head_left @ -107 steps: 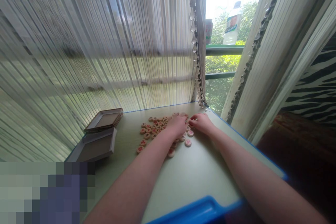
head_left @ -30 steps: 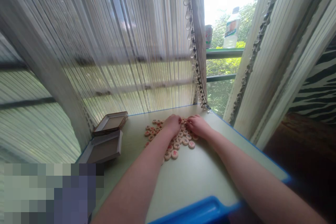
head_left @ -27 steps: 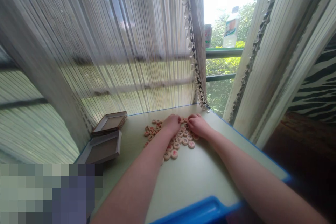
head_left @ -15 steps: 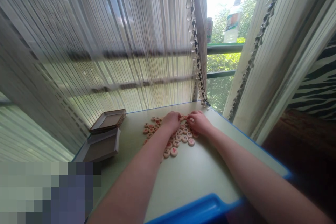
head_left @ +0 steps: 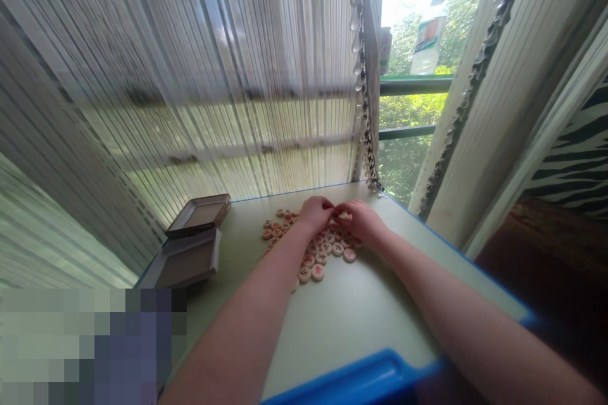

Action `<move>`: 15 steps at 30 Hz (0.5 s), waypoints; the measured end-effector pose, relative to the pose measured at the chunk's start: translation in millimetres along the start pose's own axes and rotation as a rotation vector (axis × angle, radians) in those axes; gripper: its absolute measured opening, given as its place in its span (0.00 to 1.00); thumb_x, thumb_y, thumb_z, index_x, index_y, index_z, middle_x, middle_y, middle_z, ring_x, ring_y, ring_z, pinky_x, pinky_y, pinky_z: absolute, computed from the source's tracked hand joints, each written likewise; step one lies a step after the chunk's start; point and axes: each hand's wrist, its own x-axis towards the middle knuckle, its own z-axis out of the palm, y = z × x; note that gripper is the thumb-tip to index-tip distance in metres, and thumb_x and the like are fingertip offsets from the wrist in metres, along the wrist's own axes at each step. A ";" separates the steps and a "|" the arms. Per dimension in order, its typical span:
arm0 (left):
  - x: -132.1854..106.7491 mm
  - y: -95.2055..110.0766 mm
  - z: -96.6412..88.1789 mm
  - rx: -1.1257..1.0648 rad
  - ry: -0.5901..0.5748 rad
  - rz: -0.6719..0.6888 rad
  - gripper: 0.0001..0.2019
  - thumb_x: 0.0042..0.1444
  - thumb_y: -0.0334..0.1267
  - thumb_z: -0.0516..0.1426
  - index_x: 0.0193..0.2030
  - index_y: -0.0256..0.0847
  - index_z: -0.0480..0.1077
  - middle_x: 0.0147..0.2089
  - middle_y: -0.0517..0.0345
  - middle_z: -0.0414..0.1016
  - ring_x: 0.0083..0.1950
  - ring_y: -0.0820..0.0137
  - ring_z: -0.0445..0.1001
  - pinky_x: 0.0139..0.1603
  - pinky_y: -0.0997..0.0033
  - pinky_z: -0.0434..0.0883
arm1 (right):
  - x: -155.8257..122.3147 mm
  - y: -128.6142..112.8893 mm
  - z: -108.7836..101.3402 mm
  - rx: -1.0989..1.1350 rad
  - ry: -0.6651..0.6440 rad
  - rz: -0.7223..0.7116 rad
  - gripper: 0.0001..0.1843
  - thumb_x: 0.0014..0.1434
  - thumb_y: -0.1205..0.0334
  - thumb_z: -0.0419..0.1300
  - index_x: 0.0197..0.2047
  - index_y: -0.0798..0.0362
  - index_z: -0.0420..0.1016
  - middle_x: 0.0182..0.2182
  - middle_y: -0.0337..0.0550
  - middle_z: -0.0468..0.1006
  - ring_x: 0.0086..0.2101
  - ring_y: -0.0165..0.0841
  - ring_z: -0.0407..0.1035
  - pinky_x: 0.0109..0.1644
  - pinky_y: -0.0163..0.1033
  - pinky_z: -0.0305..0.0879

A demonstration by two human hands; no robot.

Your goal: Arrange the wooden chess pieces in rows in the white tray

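Note:
Many round wooden Chinese chess pieces (head_left: 318,273) with red and dark characters lie loosely spread on the pale green table. Over the far part of the pieces is my left hand (head_left: 317,214), fingers curled in; its forearm covers some of them. My right hand (head_left: 360,220) is bent in from the right, its thumb and fingers drawn together. The fingertips of both hands nearly meet above the far edge of the spread. What they pinch is too small and covered to make out.
Two shallow open box halves (head_left: 197,215) lie at the table's left edge, one overlapping the other. A blue tray-like rim (head_left: 351,374) runs along the near edge. String curtains (head_left: 266,76) hang behind the table, and a bottle (head_left: 430,35) stands by the window.
Both hands have moved closer together, their fingertips now almost touching above the pieces. The whole view has shifted slightly. The pieces on the table look much the same.

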 end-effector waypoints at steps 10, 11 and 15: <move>3.7 -14.8 7.2 -0.227 -0.062 -0.086 0.09 0.50 0.35 0.58 0.38 0.35 0.74 0.33 0.53 0.78 0.31 0.72 0.75 0.33 0.74 0.71 | -3.3 -9.7 -4.1 -0.161 -0.067 0.025 0.14 0.54 0.52 0.57 0.40 0.48 0.76 0.37 0.44 0.76 0.39 0.35 0.67 0.40 0.36 0.61; 3.6 -14.8 7.0 -0.201 -0.041 -0.071 0.09 0.50 0.35 0.58 0.37 0.36 0.74 0.33 0.54 0.78 0.33 0.71 0.75 0.34 0.73 0.71 | -2.9 -10.0 -3.0 -0.157 -0.070 0.040 0.13 0.54 0.53 0.57 0.40 0.48 0.76 0.37 0.44 0.76 0.40 0.35 0.67 0.40 0.36 0.61; 2.8 -10.7 4.7 -0.038 0.020 -0.017 0.08 0.47 0.37 0.60 0.34 0.36 0.75 0.35 0.54 0.78 0.38 0.68 0.74 0.39 0.71 0.71 | -0.6 -7.6 1.7 -0.120 -0.079 0.050 0.12 0.53 0.56 0.58 0.40 0.48 0.75 0.37 0.43 0.77 0.41 0.35 0.66 0.41 0.36 0.61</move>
